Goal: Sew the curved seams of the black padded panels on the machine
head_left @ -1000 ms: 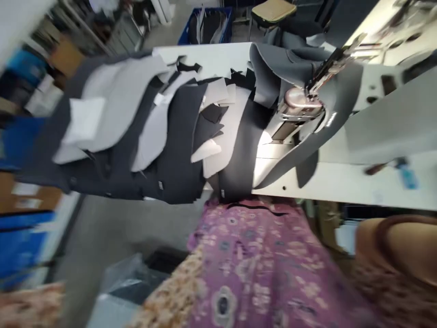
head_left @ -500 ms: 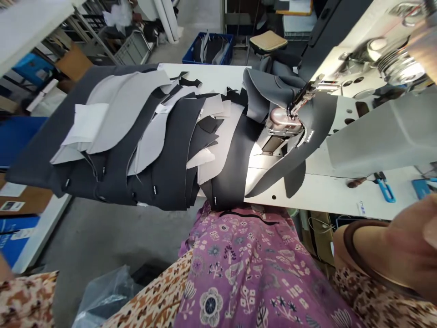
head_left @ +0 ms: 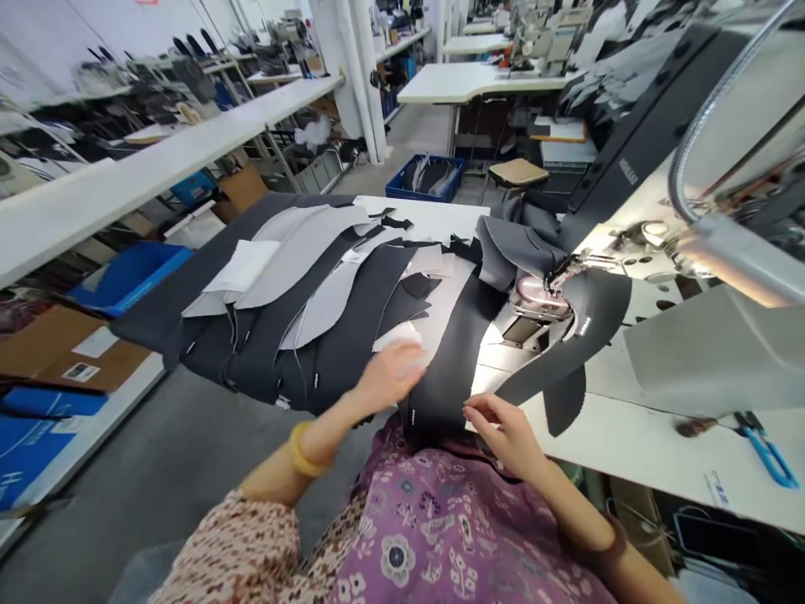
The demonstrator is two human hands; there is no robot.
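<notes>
My left hand (head_left: 391, 375) is over the dark panels, beside a small pale scrap (head_left: 397, 335). Motion blurs its fingers, so what they hold, if anything, is unclear. At the right edge of a dark panel with a small white label (head_left: 440, 386), my right hand (head_left: 506, 432) has thumb and forefinger slightly apart, with nothing visible in them. Overlapping dark and light-grey cut pieces (head_left: 327, 302) spread leftward. Another curved dark panel (head_left: 566, 361) lies around the sewing machine's raised bed (head_left: 534, 298), under the needle area.
The machine's pale guard (head_left: 710, 344) stands on the right. Blue-handled snips (head_left: 768, 453) lie near the table's right front. Behind are a stool (head_left: 519, 173) and a blue crate (head_left: 424, 178) of cut pieces. A long white bench (head_left: 189, 143) runs along the left.
Both hands have come from the lower sides to the front of the panels. The view has tilted up, showing more of the workshop. The panels look unchanged.
</notes>
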